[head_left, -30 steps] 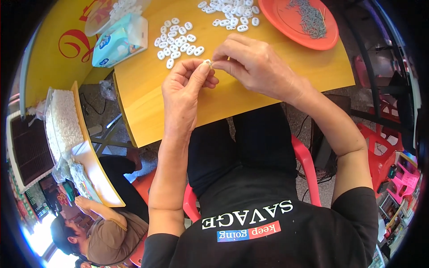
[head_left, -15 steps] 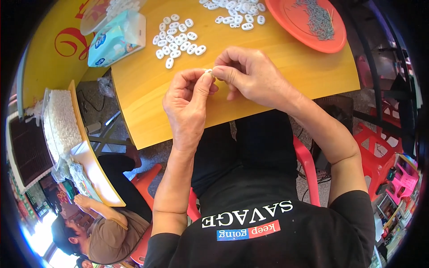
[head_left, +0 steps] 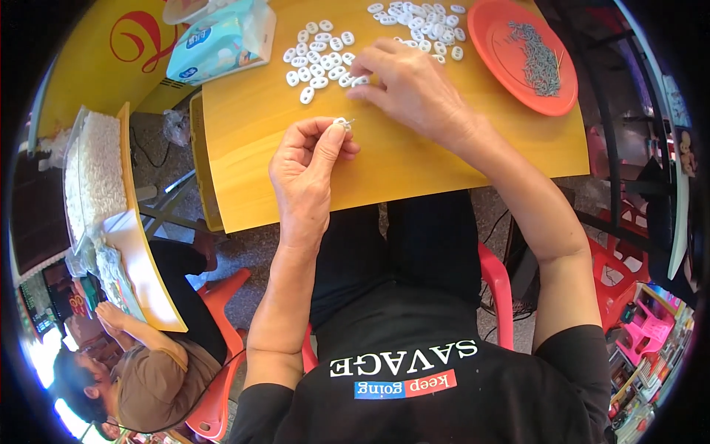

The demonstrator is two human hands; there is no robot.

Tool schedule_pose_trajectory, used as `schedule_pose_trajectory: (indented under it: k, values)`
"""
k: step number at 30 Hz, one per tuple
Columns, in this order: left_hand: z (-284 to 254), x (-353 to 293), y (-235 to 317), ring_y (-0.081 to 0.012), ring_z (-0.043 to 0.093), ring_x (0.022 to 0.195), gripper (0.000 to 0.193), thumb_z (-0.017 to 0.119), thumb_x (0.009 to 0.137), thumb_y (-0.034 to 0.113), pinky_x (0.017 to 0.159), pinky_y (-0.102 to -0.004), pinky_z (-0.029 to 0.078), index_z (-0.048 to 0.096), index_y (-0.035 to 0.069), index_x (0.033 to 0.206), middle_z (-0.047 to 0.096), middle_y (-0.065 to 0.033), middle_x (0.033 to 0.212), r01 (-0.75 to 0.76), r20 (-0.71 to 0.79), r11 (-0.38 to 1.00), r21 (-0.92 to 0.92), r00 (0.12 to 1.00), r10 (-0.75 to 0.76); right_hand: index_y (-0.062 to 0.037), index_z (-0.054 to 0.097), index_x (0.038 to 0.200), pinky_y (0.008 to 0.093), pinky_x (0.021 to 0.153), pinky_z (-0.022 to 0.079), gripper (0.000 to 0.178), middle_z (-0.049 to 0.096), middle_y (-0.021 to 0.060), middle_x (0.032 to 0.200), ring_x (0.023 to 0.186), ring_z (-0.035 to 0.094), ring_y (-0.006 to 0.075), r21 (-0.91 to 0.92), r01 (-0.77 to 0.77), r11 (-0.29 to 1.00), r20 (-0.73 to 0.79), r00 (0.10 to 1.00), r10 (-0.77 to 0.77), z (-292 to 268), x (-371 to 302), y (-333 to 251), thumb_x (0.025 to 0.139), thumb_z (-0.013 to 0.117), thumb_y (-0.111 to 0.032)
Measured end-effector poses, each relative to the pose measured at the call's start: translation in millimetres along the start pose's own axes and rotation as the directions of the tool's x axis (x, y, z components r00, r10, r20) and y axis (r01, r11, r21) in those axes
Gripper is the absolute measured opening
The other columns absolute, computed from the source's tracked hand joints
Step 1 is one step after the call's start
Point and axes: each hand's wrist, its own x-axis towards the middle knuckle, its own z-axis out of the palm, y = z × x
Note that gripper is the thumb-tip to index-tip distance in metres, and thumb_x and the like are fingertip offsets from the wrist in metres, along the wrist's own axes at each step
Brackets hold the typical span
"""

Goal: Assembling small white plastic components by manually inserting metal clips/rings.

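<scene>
Between thumb and forefinger, my left hand [head_left: 307,166] pinches a small white two-holed plastic piece [head_left: 342,123]. A thin metal screw [head_left: 350,120] sticks out of it to the right. My right hand [head_left: 414,92] is over the near right side of a loose group of similar white pieces [head_left: 318,65]. Its thumb and fingers are apart, with a white piece [head_left: 359,81] lying between their tips. Whether they touch that piece is hard to tell.
A second heap of white pieces [head_left: 425,22] lies farther back. On the yellow table [head_left: 251,177], a red plate [head_left: 484,37] of grey screws stands at the right and a blue tissue pack [head_left: 222,44] at the left. Another person [head_left: 163,385] sits at a side table, lower left.
My right hand has left the piece in my left hand and moved up to the group of white pieces, its fingers spreading. My left hand keeps its pinch. The view has shifted slightly.
</scene>
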Motion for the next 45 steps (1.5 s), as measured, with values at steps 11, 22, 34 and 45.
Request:
schedule_pose_trajectory:
  k: [11, 22, 34, 45]
  values:
    - [0, 3, 4, -0.0119, 0.063, 0.076, 0.013, 0.064, 0.094, 0.01, 0.072, -0.0248, 0.052, 0.062, -0.001, 0.101, 0.065, -0.0058, 0.087, -0.007, -0.007, 1.0, -0.01, 1.0, 0.007, -0.0087, 0.065, 0.092, 0.0404, 0.062, 0.052, 0.011, 0.062, 0.0092, 0.083, 0.073, 0.065, 0.0296, -0.416, 0.108, 0.903, 0.103, 0.992, -0.072, 4, -5, 0, 0.087, 0.065, -0.018]
    - [6, 3, 7, -0.0108, 0.062, 0.077, 0.013, 0.064, 0.095, 0.01, 0.072, -0.024, 0.052, 0.062, -0.001, 0.1, 0.065, -0.005, 0.087, -0.013, 0.005, 0.998, -0.069, 1.0, 0.013, -0.0054, 0.068, 0.104, 0.035, 0.069, 0.055, 0.018, 0.067, 0.0117, 0.087, 0.074, 0.067, 0.0242, 0.107, -0.195, 0.975, 0.076, 0.979, 0.187, -11, -6, -10, 0.088, 0.066, -0.013]
    - [31, 0, 2, -0.0099, 0.062, 0.089, 0.011, 0.063, 0.095, 0.008, 0.082, -0.0242, 0.05, 0.061, 0.0, 0.102, 0.068, -0.0112, 0.109, -0.176, -0.061, 0.97, -0.169, 0.984, 0.168, 0.0023, 0.064, 0.105, 0.0278, 0.074, 0.057, 0.022, 0.069, 0.0081, 0.093, 0.082, 0.068, 0.0155, 0.914, -0.379, 0.147, 0.232, 0.783, 0.578, -10, -25, -39, 0.091, 0.069, -0.013]
    - [35, -4, 12, -0.0087, 0.06, 0.09, 0.012, 0.063, 0.095, 0.009, 0.085, -0.0233, 0.048, 0.061, 0.0, 0.102, 0.066, -0.0053, 0.095, -0.13, -0.084, 0.979, -0.158, 0.989, 0.118, 0.0047, 0.064, 0.112, 0.0276, 0.071, 0.058, 0.026, 0.069, 0.008, 0.096, 0.083, 0.067, 0.0137, 0.858, -0.367, 0.36, 0.147, 0.846, 0.512, -23, -39, -49, 0.094, 0.065, -0.014]
